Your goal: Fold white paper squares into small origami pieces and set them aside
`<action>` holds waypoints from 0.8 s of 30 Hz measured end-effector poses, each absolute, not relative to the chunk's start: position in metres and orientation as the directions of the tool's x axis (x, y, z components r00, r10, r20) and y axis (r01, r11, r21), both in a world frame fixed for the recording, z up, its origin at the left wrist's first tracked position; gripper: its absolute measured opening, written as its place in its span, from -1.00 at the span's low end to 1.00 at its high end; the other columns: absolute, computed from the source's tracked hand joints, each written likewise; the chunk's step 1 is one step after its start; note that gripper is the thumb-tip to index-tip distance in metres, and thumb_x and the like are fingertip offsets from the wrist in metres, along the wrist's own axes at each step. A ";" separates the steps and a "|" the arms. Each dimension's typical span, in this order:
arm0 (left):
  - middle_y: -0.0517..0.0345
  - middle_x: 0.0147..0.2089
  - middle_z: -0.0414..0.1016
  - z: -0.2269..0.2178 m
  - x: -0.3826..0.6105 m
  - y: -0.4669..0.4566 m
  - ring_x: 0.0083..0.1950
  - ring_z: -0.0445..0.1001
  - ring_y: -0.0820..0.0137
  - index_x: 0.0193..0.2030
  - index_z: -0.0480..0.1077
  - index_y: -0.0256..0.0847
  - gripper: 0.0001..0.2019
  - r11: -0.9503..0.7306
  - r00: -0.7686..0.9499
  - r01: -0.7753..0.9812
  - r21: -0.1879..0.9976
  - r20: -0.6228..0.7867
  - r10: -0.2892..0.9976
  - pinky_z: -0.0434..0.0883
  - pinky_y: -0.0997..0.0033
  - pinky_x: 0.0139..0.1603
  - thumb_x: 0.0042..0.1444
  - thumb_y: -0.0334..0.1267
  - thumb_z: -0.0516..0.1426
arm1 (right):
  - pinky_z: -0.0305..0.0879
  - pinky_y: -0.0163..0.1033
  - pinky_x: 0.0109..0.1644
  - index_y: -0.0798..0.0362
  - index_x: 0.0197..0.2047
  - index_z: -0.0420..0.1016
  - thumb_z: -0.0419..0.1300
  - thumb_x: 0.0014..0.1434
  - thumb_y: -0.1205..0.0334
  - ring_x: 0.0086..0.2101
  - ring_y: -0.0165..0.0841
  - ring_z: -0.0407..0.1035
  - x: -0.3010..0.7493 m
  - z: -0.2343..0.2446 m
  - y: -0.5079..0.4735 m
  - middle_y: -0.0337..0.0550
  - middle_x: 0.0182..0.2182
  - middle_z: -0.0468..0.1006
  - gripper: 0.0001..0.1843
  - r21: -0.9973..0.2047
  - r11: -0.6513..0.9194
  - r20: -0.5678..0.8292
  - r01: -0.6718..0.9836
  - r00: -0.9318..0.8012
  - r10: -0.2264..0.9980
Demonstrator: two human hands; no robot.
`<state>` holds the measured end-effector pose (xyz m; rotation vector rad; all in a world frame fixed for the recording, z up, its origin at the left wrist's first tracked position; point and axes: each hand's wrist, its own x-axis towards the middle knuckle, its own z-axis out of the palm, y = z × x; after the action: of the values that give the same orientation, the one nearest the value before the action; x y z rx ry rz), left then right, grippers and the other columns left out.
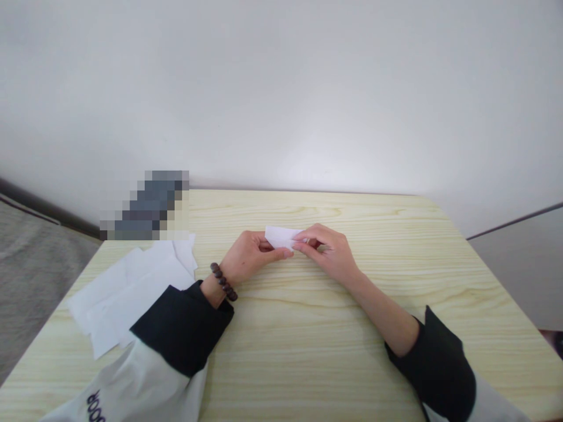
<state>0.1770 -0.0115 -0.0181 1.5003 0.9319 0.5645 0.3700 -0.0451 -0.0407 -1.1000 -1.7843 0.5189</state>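
Note:
A small piece of folded white paper (280, 235) is held between both hands above the middle of the table. My left hand (250, 255), with a dark beaded bracelet (223, 282) at the wrist, grips the paper's left part, its thumb along the lower edge. At the right end, my right hand (329, 249) pinches the paper between thumb and index finger. The fingers of the left hand behind the paper are mostly hidden.
Several loose white sheets (145, 290) overlap on the left of the wooden table (316, 351), partly under my left sleeve. Behind them is a pixelated dark object (149, 205). A white wall (281, 105) borders the table's far edge.

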 end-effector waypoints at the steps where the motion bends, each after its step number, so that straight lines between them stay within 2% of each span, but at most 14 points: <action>1: 0.14 -0.20 0.63 -0.018 0.177 -0.011 -0.17 0.56 0.26 -0.19 0.56 -0.19 -0.69 0.048 0.556 0.223 0.974 -0.167 0.814 0.47 0.39 -0.18 -0.07 -0.09 0.29 | 0.28 -0.35 -0.46 0.00 -0.24 0.46 0.26 0.11 0.12 -0.56 -0.49 0.33 0.370 -0.042 -0.045 -0.25 -0.47 0.49 -0.83 -0.776 0.459 0.457 0.432 -0.117 0.882; 4: 0.11 -0.18 0.62 -0.017 0.179 -0.011 -0.14 0.56 0.23 -0.16 0.55 -0.21 -0.65 0.054 0.539 0.219 0.974 -0.167 0.826 0.47 0.35 -0.15 -0.09 -0.10 0.29 | 0.24 -0.37 -0.54 -0.02 -0.14 0.32 0.33 0.00 0.06 -0.62 -0.51 0.31 0.369 -0.046 -0.044 -0.32 -0.47 0.46 -0.60 -0.904 0.306 0.319 0.299 -0.007 0.948; 6: 0.10 -0.17 0.62 -0.018 0.179 -0.011 -0.12 0.56 0.21 -0.15 0.55 -0.23 -0.63 0.053 0.528 0.215 0.975 -0.162 0.834 0.47 0.34 -0.12 -0.09 -0.10 0.30 | 0.18 -0.38 -0.59 -0.03 -0.13 0.26 0.34 -0.05 0.03 -0.65 -0.52 0.26 0.369 -0.046 -0.043 -0.36 -0.49 0.43 -0.53 -0.942 0.253 0.262 0.220 0.012 0.965; 9: 0.08 -0.15 0.61 -0.019 0.178 -0.011 -0.10 0.55 0.19 -0.17 0.55 -0.25 -0.63 0.053 0.523 0.197 0.979 -0.151 0.839 0.47 0.30 -0.08 -0.10 -0.09 0.30 | 0.07 -0.40 -0.61 0.02 -0.36 0.29 0.32 -0.02 0.01 -0.66 -0.54 0.15 0.369 -0.043 -0.043 -0.38 -0.61 0.34 -0.66 -0.937 0.228 0.215 0.265 -0.077 0.974; 12: 0.08 -0.14 0.61 -0.019 0.178 -0.011 -0.08 0.55 0.18 -0.19 0.55 -0.26 -0.65 0.056 0.530 0.178 0.982 -0.144 0.836 0.47 0.28 -0.06 -0.09 -0.09 0.30 | 0.01 -0.40 -0.59 0.05 -0.56 0.20 0.25 0.06 0.03 -0.64 -0.55 0.10 0.370 -0.040 -0.045 -0.37 -0.69 0.24 -0.62 -0.887 0.257 0.213 0.385 -0.155 0.965; 16: 0.08 -0.15 0.61 -0.019 0.179 -0.011 -0.10 0.56 0.19 -0.18 0.55 -0.24 -0.65 0.053 0.537 0.190 0.980 -0.149 0.830 0.48 0.29 -0.08 -0.09 -0.09 0.30 | 0.00 -0.39 -0.58 0.05 -0.57 0.20 0.17 0.15 0.04 -0.63 -0.54 0.09 0.371 -0.038 -0.045 -0.36 -0.68 0.23 -0.62 -0.861 0.282 0.232 0.424 -0.166 0.958; 24: 0.08 -0.11 0.60 -0.020 0.180 -0.011 -0.07 0.54 0.20 -0.16 0.54 -0.25 -0.61 0.044 0.534 0.177 0.983 -0.133 0.835 0.46 0.30 -0.06 -0.10 -0.06 0.30 | 0.11 -0.40 -0.58 0.08 -0.45 0.38 0.10 0.21 0.01 -0.66 -0.52 0.20 0.373 -0.038 -0.046 -0.33 -0.67 0.33 -0.67 -0.926 0.212 0.153 0.311 -0.203 0.967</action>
<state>0.1799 -0.0108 -0.0199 1.4711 0.9225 0.6321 0.3728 -0.0464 -0.0376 -1.2147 -1.6712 1.0136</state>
